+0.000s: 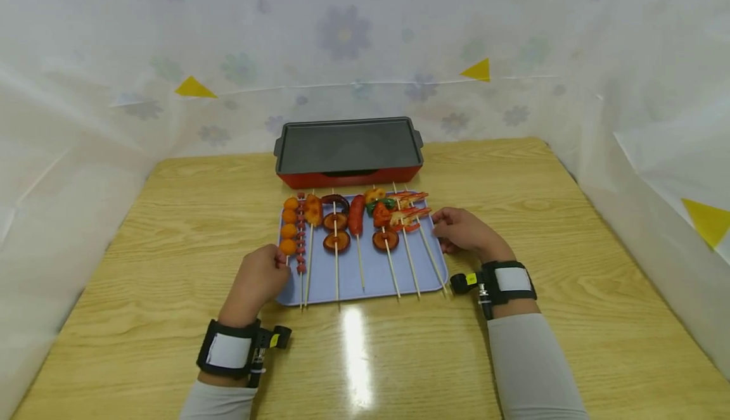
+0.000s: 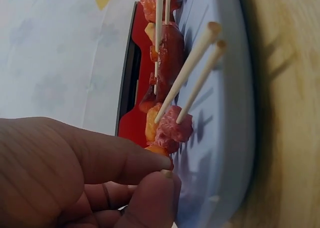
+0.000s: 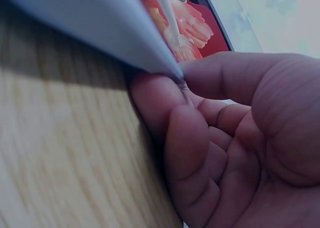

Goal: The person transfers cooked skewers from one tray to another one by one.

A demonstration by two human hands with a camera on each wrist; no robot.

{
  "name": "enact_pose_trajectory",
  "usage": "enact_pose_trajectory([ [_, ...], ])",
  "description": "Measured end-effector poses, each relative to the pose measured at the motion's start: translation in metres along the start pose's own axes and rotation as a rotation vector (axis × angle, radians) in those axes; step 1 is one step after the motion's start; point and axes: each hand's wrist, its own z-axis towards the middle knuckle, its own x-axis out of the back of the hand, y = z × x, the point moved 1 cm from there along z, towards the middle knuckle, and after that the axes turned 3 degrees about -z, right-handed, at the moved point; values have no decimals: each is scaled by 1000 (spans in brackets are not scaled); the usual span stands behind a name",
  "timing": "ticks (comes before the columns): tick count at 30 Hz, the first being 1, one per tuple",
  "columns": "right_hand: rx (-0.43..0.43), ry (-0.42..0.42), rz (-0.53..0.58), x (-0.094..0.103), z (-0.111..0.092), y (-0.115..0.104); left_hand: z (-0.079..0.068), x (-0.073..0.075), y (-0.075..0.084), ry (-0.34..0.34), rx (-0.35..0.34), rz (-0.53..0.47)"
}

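Observation:
A pale lavender tray (image 1: 349,274) on the table carries several skewers of food. Along its left edge lies a skewer of orange balls (image 1: 288,230). My left hand (image 1: 259,280) pinches the near end of that skewer's stick between thumb and forefinger; the left wrist view shows the tip poking out between them. Beside it lies a skewer of small red pieces (image 1: 301,233). On the opposite side, my right hand (image 1: 464,233) holds the tray's right rim, thumb above and fingers curled below. A shrimp skewer (image 1: 406,217) lies close to that hand.
Behind the tray stands a red grill (image 1: 349,147) with a flat black plate. A sausage skewer (image 1: 356,216) and mushroom skewers (image 1: 336,241) occupy the tray's middle, their sticks reaching toward its near edge. Flower-patterned sheeting (image 1: 342,59) hangs behind the wooden table (image 1: 171,268).

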Motion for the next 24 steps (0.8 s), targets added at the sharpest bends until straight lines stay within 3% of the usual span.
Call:
enact_pose_trajectory([
  [9,-3,-3,-3,0,-2,0,-3,-3,-1,55,-9,-26],
  [24,17,-10,6,4,-5,2,0,-9,-4,89,44,-80],
])
